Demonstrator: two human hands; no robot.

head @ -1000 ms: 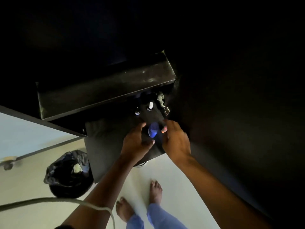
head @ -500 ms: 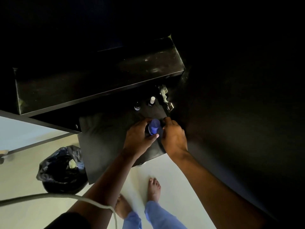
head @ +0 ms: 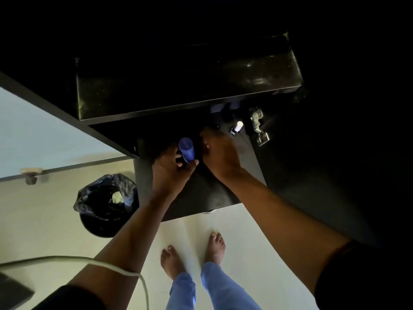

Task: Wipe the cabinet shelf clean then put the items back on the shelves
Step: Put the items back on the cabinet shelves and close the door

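**Hands setting a blue bottle back onto a dark cabinet shelf**

Left hand (head: 173, 166) is gripping a blue bottle (head: 186, 149), fingers and thumb wrapped around its lower body. The bottle's long axis is tilting up and away from the person, its flat top pointing into the cabinet. It is sitting just over the front part of the lower shelf (head: 201, 193), a dark board reaching out toward the person; whether its base is touching the board is hidden by the hand.

Right hand (head: 220, 153) is lying just beside the bottle on its right, palm down, fingers loosely spread and reaching toward the shelf's back corner. It seems to be holding nothing, though the darkness makes this hard to confirm. Just beyond its fingertips a small white-capped bottle (head: 237, 127) is standing, with a metal hinge (head: 259, 126) to its right.

An upper shelf (head: 190, 86) is hanging over the back of the lower one. Both forearms are stretching forward and down from the person, the left one being the nearer to the bottle. Bare feet are standing on a pale floor (head: 257, 242), and a black-lined bin (head: 105, 204) is sitting to the left.

The bottle probably needs only to be stood upright and let go.
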